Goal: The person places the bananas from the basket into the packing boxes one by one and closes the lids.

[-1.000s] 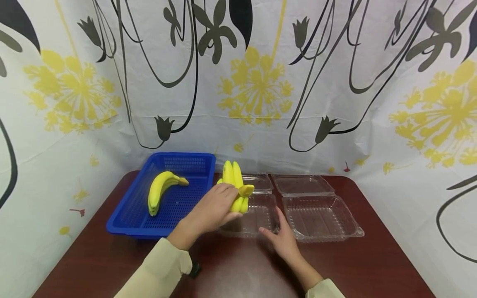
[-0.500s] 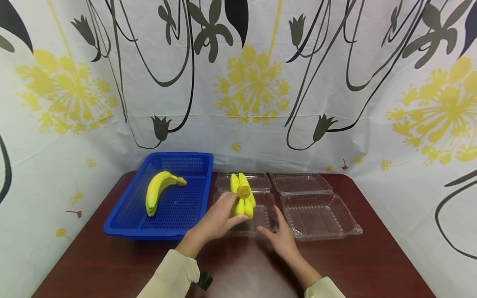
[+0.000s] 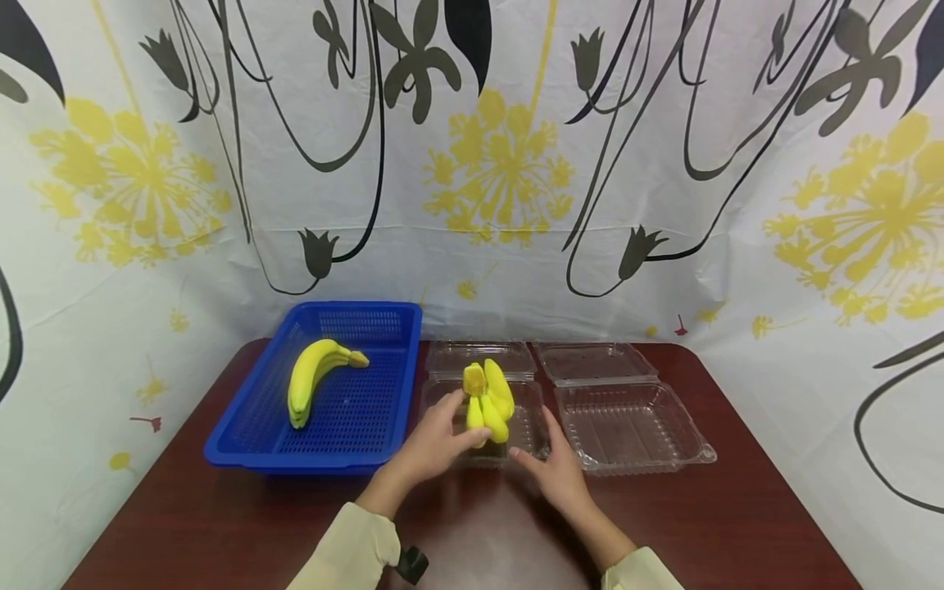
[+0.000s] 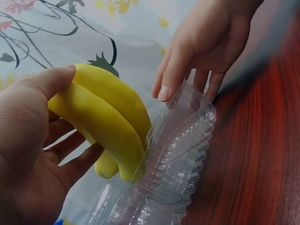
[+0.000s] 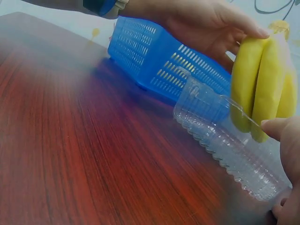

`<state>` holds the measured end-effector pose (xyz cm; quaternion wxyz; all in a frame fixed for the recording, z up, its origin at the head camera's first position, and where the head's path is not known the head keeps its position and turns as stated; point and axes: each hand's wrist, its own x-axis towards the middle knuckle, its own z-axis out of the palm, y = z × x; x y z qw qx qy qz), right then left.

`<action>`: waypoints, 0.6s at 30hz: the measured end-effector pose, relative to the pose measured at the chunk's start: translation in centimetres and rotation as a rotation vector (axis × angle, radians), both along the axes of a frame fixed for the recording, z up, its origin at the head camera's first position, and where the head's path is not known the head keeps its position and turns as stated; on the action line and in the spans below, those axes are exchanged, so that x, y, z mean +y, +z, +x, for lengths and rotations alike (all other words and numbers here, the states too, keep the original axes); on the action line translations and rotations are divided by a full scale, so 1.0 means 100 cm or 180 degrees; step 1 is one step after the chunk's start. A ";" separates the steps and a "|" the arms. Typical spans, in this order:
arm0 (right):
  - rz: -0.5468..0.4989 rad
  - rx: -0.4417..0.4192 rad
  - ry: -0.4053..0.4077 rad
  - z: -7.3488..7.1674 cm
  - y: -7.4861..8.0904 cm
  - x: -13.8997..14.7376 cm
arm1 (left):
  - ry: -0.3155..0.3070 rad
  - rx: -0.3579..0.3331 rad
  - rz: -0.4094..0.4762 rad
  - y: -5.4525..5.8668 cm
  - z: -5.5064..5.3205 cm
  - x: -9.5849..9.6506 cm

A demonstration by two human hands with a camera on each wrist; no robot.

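Note:
A yellow bunch of bananas (image 3: 492,414) hangs tilted over the left clear plastic container (image 3: 529,410), stem end up in the head view. My left hand (image 3: 435,442) holds it, thumb on the near side and fingers around the back. In the left wrist view the banana tips (image 4: 133,171) overlap the container's rim; I cannot tell whether they touch it. My right hand (image 3: 564,483) is at the container's front right corner. Its thumb (image 5: 271,127) lies at the rim and its fingers are around the outer side, partly hidden, gripping the wall.
On the left stands a blue basket (image 3: 317,460) with another bunch of bananas (image 3: 310,381) in it. A second clear container (image 3: 634,426), lid folded back, lies right of the first. A patterned cloth (image 3: 472,279) hangs behind the brown table (image 3: 708,533).
My left hand has brought the bananas down and slightly right over the left container, turning the bunch. My right hand has stayed at the container's corner.

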<state>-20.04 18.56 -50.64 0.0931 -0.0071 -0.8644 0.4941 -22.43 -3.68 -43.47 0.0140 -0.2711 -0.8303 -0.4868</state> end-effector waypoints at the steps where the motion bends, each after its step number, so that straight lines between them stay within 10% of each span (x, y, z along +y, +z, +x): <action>1: 0.0003 -0.0009 -0.0002 0.000 0.000 0.000 | -0.0010 -0.0045 0.0076 -0.001 0.000 0.000; 18: 0.0025 -0.0064 0.0001 0.000 0.000 0.000 | -0.0182 -0.0615 0.1087 -0.010 0.003 -0.005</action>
